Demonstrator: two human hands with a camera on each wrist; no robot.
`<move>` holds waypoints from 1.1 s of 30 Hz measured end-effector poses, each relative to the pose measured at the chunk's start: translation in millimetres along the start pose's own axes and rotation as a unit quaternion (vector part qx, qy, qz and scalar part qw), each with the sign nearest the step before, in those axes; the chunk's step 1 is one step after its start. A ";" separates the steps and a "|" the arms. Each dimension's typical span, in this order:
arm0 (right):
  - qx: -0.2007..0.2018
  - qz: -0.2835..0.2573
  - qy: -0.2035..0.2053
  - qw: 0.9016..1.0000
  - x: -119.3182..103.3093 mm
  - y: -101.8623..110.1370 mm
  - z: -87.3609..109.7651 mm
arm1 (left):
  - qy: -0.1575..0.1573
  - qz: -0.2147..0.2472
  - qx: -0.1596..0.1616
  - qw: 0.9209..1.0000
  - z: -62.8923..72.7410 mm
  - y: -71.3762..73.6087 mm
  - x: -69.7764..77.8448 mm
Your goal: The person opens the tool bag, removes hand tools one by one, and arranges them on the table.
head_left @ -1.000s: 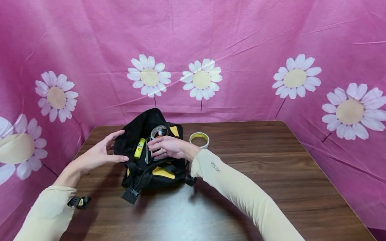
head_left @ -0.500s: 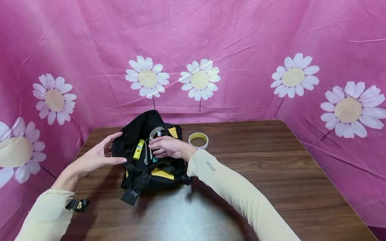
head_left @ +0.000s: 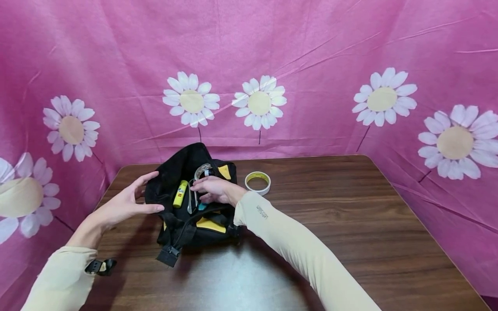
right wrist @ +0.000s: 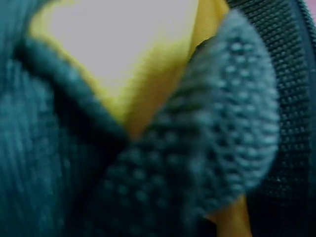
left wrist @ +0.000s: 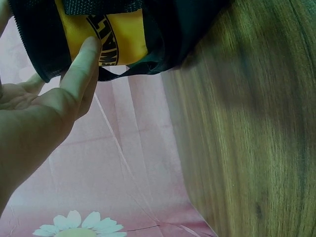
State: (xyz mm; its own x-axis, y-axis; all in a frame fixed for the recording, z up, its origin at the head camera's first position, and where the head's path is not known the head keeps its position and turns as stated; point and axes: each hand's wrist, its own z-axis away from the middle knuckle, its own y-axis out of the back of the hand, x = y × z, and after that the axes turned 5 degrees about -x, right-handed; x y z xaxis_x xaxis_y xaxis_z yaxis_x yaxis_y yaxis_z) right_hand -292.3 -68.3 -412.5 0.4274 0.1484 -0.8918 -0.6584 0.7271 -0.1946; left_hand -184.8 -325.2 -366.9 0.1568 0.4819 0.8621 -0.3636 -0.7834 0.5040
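Note:
A black tool bag (head_left: 186,157) with yellow panels stands with its top spread wide. My left hand (head_left: 123,206) holds the bag's left rim between thumb and fingers; in the left wrist view, one fingertip of that hand (left wrist: 64,96) lies on the lettered yellow panel (left wrist: 129,37). My right hand (head_left: 215,189) reaches into the bag, its fingers beside a narrow grey and silver item (head_left: 190,203); I cannot tell whether it holds anything. Also inside are a yellow tube (head_left: 180,194), a tape roll (head_left: 201,170) and something teal (head_left: 202,207). Black webbing (right wrist: 197,143) fills much of the right wrist view.
A white-and-yellow tape roll (head_left: 257,183) lies on the wooden table (head_left: 330,216), right of the bag. A buckled strap (head_left: 168,255) hangs off the bag's front. Pink cloth (head_left: 311,52) with daisies stands behind the table and on both sides.
My right hand and forearm have shifted slightly within the bag, and more of the teal item shows under the fingers. The left hand keeps its place on the rim.

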 end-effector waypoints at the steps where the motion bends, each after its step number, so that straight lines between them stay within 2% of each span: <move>1: 0.002 -0.001 -0.004 1.000 0.4 -0.3 -1.4 | -0.001 0.000 0.000 1.000 -0.1 -0.1 -0.2; 5: 0.005 0.014 -0.008 1.000 1.8 -4.6 -4.2 | 0.000 0.002 -0.002 1.000 -0.8 -0.2 -0.5; 11: 0.020 0.085 0.008 0.996 7.3 -20.8 -7.4 | 0.003 0.013 -0.005 1.000 -1.9 -1.9 -1.7; 15: 0.052 0.073 0.022 0.996 11.5 -27.4 -10.9 | -0.001 0.014 -0.004 1.000 -1.8 -3.1 -3.2; 19: 0.064 0.051 0.036 0.996 14.5 -29.3 -14.9 | -0.004 0.012 -0.003 1.000 -1.6 -4.0 -3.8; 22: 0.073 0.062 0.050 0.994 16.7 -30.4 -18.1 | -0.005 0.011 -0.004 1.000 -1.8 -4.4 -3.9; 29: 0.110 0.116 0.086 0.983 23.4 -34.7 -22.3 | -0.005 0.010 -0.002 1.000 -3.3 -4.7 -3.5; 33: 0.135 0.208 0.097 0.964 26.7 -39.3 -23.9 | -0.004 0.009 -0.003 1.000 -3.5 -4.6 -1.9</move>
State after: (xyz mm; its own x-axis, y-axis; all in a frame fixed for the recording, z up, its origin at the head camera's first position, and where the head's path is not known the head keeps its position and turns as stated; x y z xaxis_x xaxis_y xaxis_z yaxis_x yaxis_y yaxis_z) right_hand -269.9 -108.9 -438.5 0.0198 0.3554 -0.9345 -0.5517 0.7834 0.2862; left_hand -186.6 -321.1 -371.0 0.1581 0.4645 0.8714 -0.3717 -0.7896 0.4883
